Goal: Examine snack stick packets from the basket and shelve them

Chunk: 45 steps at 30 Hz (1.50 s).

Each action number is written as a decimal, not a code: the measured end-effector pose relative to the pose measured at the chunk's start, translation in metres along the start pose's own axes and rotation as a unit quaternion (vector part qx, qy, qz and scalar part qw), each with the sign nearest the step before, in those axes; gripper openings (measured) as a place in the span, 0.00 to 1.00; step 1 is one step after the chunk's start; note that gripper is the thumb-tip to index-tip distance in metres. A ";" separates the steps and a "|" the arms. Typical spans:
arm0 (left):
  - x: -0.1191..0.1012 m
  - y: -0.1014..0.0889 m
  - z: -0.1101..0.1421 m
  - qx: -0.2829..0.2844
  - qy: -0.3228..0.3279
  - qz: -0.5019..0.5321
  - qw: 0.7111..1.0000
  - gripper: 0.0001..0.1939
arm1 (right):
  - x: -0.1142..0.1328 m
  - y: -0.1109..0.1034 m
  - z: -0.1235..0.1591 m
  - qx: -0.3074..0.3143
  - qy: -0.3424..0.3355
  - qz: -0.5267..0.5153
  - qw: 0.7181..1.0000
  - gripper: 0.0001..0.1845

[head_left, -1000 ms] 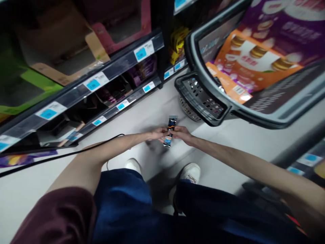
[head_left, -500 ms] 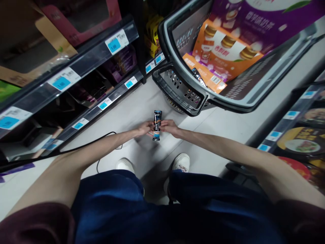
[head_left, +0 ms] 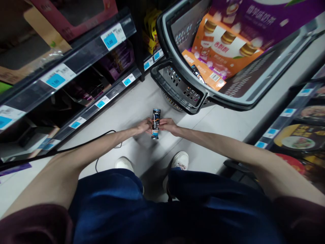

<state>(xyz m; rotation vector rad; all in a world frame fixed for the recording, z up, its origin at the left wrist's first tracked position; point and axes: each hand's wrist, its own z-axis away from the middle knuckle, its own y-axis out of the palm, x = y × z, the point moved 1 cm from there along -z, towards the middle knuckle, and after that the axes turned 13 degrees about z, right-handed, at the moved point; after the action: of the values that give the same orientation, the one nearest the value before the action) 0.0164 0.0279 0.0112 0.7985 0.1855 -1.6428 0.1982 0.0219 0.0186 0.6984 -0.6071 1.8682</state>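
A slim black and blue sachet [head_left: 156, 122] is held upright above the floor between my two hands, its printed face toward me. My left hand [head_left: 145, 126] pinches its left edge, some fingers passing behind it. On the opposite edge, my right hand [head_left: 168, 125] grips it with thumb and fingers. Both ends of the sachet show; the fingertips behind it are hidden. Just beyond my hands stands a grey shopping basket [head_left: 228, 105] with a black handle. Inside lie an orange box [head_left: 220, 49], a purple box [head_left: 256, 20] and a small dark packet [head_left: 198, 73].
Shelves [head_left: 83, 64] with blue price tags and boxes run along the left. Another shelf with packaged food [head_left: 296, 140] stands at the right. A black cable [head_left: 101, 135] passes near my left forearm. My white shoes [head_left: 180, 160] are on the pale floor [head_left: 134, 98].
Both hands still hold the sachet in nearly the same pose. The whole view has shifted slightly, so shelves and basket sit a little further up and left.
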 end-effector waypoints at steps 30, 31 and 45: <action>0.001 -0.005 -0.002 0.058 0.042 -0.051 0.996 0.15 | 0.007 0.000 0.006 -0.027 -0.009 0.059 0.998 0.16; 0.002 -0.005 -0.003 0.061 0.043 -0.051 0.996 0.16 | 0.007 0.000 0.005 -0.024 -0.013 0.061 0.998 0.17; -0.003 -0.008 0.000 0.048 0.033 -0.080 0.995 0.15 | 0.006 0.001 0.006 0.011 0.019 0.069 0.997 0.12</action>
<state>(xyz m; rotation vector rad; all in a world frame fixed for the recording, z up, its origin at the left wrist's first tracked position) 0.0087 0.0326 0.0110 0.9318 0.2239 -1.7864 0.1962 0.0207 0.0268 0.6472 -0.6252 2.0144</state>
